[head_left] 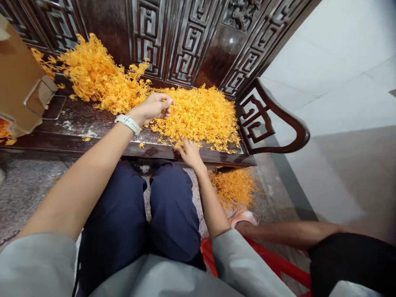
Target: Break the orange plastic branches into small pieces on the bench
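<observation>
My left hand (157, 107), with a pale watch (128, 123) on its wrist, hovers over the left edge of a wide heap of small orange plastic pieces (201, 113). Its fingers are curled into a pinch, and whatever may be between the tips is too small to make out. At the front edge of the same heap rests my right hand (191, 154), back upward, thumb and fingers apart, touching loose pieces. To the left rises a taller, tangled pile of orange pieces (95, 74), some apparently still joined on stems. Both piles lie on a dark wooden bench (77, 119).
A cardboard box (23, 78) with orange pieces stands at the bench's left. A carved backrest (173, 37) and curved armrest (297, 132) bound the seat. Orange stems (235, 187) lie on the floor below. Another person's leg (284, 233) and a red stool (287, 268) are at right.
</observation>
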Motion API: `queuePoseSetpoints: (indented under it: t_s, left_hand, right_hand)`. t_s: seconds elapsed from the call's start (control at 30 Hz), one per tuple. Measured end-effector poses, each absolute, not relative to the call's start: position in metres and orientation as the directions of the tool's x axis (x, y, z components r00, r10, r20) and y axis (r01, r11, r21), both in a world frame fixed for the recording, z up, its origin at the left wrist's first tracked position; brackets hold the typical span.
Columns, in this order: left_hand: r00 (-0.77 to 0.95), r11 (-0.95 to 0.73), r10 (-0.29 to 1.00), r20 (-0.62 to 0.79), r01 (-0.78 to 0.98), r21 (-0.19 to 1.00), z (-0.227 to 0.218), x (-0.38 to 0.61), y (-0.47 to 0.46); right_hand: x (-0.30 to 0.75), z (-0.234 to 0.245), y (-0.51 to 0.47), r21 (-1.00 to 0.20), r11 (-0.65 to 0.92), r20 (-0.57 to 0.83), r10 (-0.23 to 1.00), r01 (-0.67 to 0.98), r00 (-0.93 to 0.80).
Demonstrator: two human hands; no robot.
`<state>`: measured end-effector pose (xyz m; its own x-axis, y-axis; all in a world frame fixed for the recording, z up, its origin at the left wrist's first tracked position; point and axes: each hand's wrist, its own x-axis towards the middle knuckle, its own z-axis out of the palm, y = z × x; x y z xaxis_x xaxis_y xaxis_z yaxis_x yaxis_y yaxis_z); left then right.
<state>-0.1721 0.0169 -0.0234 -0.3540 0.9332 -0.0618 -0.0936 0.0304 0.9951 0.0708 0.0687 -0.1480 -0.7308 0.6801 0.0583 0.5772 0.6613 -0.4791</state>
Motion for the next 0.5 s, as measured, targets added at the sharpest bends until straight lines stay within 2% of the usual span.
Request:
queuePoseSetpoints:
  t_s: [0.07, 0.1, 0.2, 0.27, 0.33, 0.37, 0.43, 0.5]
  left_hand:
    - [-0.428, -0.002, 0.903, -0.044, -0.106, 0.994, -0.022, -0.173, 0.019]
    - [-0.463, -0.028, 0.886, -0.030, -0.117, 0.993, -0.021, -0.174, 0.019]
    - [-0.516, -0.093, 0.856, -0.004, -0.162, 0.982, -0.019, -0.181, 0.019]
    - [-0.518, -0.106, 0.856, -0.001, -0.178, 0.978, -0.018, -0.183, 0.019]
    - [-0.510, -0.106, 0.860, 0.004, -0.171, 0.980, -0.017, -0.183, 0.020]
    - [-0.494, -0.103, 0.870, 0.010, -0.161, 0.982, -0.017, -0.182, 0.021]
    - [-0.443, -0.079, 0.897, 0.012, -0.133, 0.988, -0.020, -0.179, 0.024]
    - [-0.446, -0.056, 0.895, 0.012, -0.086, 0.995, -0.025, -0.175, 0.027]
  right_hand:
    - [0.061, -0.154, 0.077, -0.289, 0.680, -0.033, 0.696, 0.674, -0.717]
    - [0.059, -0.154, 0.080, -0.243, 0.683, -0.042, 0.702, 0.689, -0.711]
    - [0.060, -0.145, 0.086, -0.271, 0.704, 0.023, 0.686, 0.656, -0.727]
    - [0.061, -0.135, 0.087, -0.414, 0.701, 0.151, 0.682, 0.581, -0.715]
    - [0.053, -0.125, 0.086, -0.679, 0.622, 0.274, 0.707, 0.389, -0.652]
    - [0.046, -0.121, 0.084, -0.812, 0.527, 0.291, 0.736, 0.249, -0.611]
    - [0.027, -0.116, 0.077, -0.966, 0.259, 0.219, 0.793, -0.010, -0.569]
    - [0.009, -0.110, 0.065, -0.989, 0.024, 0.104, 0.810, -0.144, -0.577]
